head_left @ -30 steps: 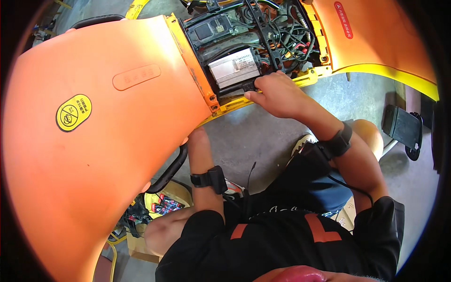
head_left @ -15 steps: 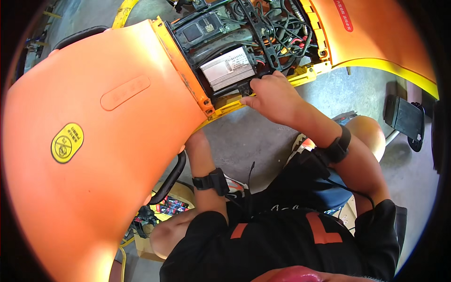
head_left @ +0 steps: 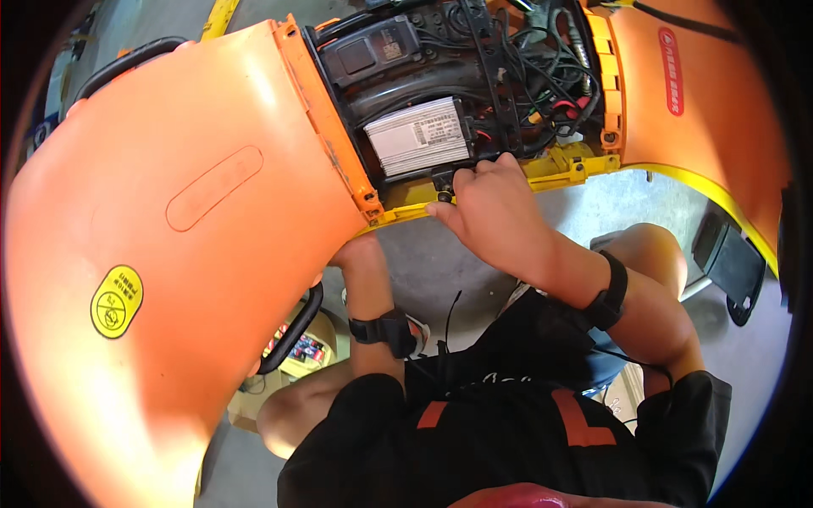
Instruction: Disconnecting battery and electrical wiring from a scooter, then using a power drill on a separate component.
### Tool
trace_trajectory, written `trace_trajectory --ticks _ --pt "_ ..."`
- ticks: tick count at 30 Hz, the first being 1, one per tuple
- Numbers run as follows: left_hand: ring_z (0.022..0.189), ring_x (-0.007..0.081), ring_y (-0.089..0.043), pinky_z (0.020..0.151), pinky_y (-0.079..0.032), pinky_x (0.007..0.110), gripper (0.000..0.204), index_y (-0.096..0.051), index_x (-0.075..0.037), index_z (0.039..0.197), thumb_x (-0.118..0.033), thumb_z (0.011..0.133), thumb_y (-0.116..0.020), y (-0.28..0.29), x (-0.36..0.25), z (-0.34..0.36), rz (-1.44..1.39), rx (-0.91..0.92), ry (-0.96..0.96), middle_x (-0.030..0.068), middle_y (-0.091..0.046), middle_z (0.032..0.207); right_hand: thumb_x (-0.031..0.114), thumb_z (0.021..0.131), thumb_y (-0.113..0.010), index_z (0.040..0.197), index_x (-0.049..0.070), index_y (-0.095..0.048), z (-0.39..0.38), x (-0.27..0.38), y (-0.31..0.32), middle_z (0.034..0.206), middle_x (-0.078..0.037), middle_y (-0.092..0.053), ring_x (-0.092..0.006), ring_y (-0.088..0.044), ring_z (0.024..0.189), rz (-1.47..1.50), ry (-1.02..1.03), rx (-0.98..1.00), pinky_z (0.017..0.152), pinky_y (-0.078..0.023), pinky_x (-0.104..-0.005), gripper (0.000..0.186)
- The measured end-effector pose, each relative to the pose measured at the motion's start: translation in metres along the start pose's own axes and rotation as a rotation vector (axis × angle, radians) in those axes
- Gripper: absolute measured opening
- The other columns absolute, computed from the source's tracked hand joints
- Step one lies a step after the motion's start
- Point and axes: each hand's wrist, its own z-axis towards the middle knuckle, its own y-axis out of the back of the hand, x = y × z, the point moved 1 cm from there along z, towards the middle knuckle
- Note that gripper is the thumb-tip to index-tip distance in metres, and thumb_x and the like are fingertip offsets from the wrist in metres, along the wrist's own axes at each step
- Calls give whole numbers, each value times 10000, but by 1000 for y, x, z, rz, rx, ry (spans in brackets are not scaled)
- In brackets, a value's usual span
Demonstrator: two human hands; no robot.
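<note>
My right hand [head_left: 495, 203] is curled at the near edge of an open bay in an orange vehicle body. Its fingers are bent at the yellow frame rail [head_left: 398, 212], and the thumb lies beside a small black bracket [head_left: 443, 181]. Whatever those fingers grip is hidden behind the hand. Just beyond it sits a silver finned metal box [head_left: 419, 137] with a white label. My left hand [head_left: 356, 251] reaches under the lower edge of the large orange panel [head_left: 229, 254], its fingers out of sight.
Beyond the box are a black module [head_left: 370, 53], a black slotted bar [head_left: 493, 72] and tangled cables [head_left: 555, 80]. A black handle [head_left: 292, 334] juts from the panel near my left forearm. Coloured packets [head_left: 309, 349] lie below. At right stands a black pedal-like part [head_left: 735, 267].
The view has shifted slightly, so the vehicle sits a little differently in it. My right hand stays at the same stretch of rail, and my left hand stays under the panel.
</note>
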Motion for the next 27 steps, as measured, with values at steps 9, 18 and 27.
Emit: trace_trajectory --ticks 9,18,27 --pt "1263 302 -514 1047 -435 468 694 -467 -78 1383 -589 949 -288 -14 -1 -4 -29 34 -7 117 -518 1384 311 820 -716 703 3 -633 1 -4 -7 632 -151 -603 -319 -589 669 17 15 -73 745 -410 -415 340" --pt "1279 305 -497 1061 -422 472 693 -451 -68 1390 -581 953 -287 -10 -17 -2 -48 98 38 122 -504 1396 324 806 -741 668 -20 -603 14 9 5 642 -232 -591 -424 -570 644 92 -120 39 705 -432 -479 395" --pt "1295 307 -478 1069 -414 473 680 -433 -61 1399 -563 963 -290 -15 -21 -3 -128 181 38 123 -487 1408 376 803 -751 837 -27 -701 29 21 31 832 -240 -682 -399 -671 860 57 -382 279 805 -503 -464 407"
